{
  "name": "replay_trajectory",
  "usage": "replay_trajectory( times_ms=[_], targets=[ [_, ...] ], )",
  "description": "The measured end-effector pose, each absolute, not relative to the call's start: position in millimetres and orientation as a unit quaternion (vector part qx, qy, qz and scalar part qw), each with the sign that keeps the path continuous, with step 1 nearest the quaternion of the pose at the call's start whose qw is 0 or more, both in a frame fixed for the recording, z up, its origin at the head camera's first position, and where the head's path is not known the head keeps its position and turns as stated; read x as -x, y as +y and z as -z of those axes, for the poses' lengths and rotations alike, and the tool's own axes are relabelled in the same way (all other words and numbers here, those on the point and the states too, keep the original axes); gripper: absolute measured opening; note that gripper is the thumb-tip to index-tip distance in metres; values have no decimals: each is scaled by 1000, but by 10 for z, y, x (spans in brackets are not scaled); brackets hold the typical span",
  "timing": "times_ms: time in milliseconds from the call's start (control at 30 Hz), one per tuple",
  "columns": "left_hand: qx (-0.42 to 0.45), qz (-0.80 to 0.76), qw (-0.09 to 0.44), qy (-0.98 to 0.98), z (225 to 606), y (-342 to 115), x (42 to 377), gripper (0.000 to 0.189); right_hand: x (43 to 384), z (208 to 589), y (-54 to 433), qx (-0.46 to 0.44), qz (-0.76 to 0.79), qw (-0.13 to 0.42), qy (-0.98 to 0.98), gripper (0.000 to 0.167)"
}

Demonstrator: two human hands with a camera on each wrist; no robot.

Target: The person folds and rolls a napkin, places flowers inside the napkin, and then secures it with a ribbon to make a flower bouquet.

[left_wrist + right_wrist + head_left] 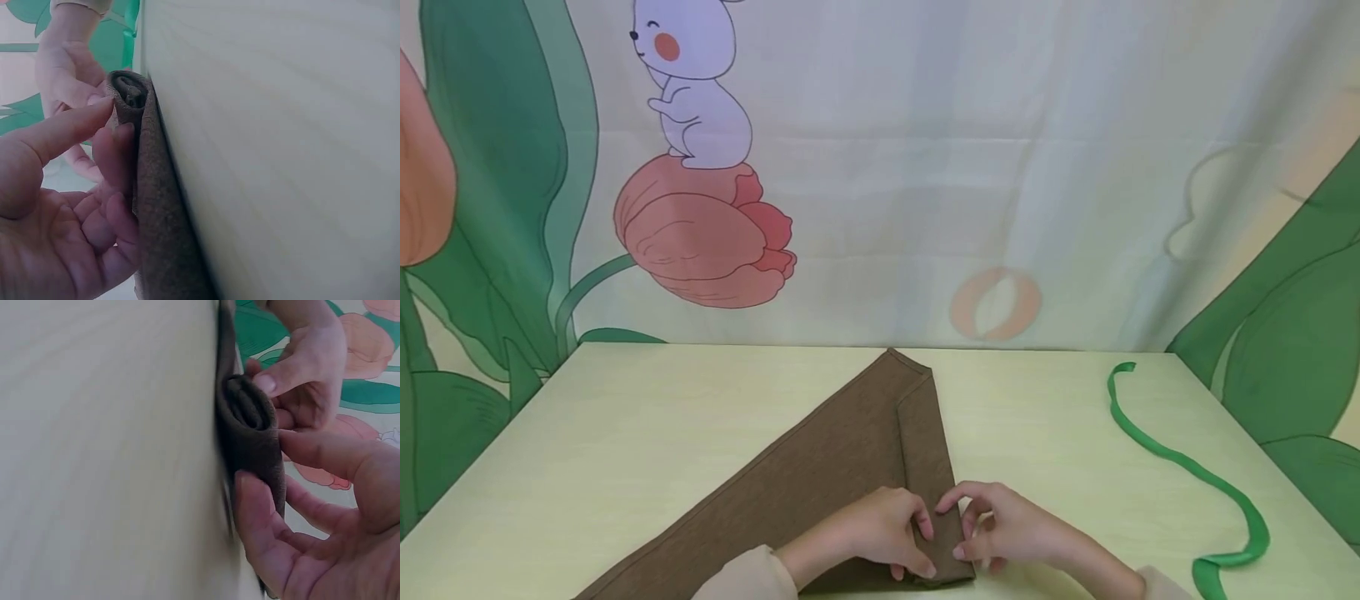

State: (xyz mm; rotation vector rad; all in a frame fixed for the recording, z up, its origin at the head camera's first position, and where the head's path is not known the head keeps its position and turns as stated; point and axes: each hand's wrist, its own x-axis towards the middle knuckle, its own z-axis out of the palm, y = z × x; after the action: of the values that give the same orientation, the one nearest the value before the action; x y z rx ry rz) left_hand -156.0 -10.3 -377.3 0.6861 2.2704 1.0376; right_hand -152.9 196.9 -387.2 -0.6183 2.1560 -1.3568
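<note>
A brown cloth (pixel 820 450) lies on the table, its right edge turned over into a flat roll (pixel 925 442). My left hand (pixel 887 529) grips the near part of this roll from the left, thumb close to its end. From the right, my right hand (pixel 1007 525) holds the roll's outer side between thumb and fingers. The wrist views show the coiled layers at the near end, in the left wrist view as a rolled end (pixel 131 90) beside the left thumb and in the right wrist view as a dark coil (pixel 247 406) between both hands.
A green ribbon (pixel 1195 471) curves along the right side of the pale table (pixel 647 417). Behind the table hangs a curtain (pixel 880 167) printed with a rabbit, tulips and leaves. The cloth's left corner runs out of the head view at the bottom.
</note>
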Motion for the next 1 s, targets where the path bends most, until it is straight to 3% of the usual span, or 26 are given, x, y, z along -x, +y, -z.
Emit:
replay_trajectory(
  times_ms=[200,400,733,1000],
  targets=[
    [-260,-441,329,793,3758,-219,1594,13,1531,3774,1864,221,532,263,774,40],
    [-242,-478,359,764,3751,-358,1600,23,1512,3657,1704,231,531,260,773,43],
    [-199,-471,313,800,3759,-527,1564,22,1504,3664,1509,290,520,255,762,38],
    [-194,-448,258,834,3742,-640,1512,41,1515,3727,1499,298,508,248,770,29]
  ],
)
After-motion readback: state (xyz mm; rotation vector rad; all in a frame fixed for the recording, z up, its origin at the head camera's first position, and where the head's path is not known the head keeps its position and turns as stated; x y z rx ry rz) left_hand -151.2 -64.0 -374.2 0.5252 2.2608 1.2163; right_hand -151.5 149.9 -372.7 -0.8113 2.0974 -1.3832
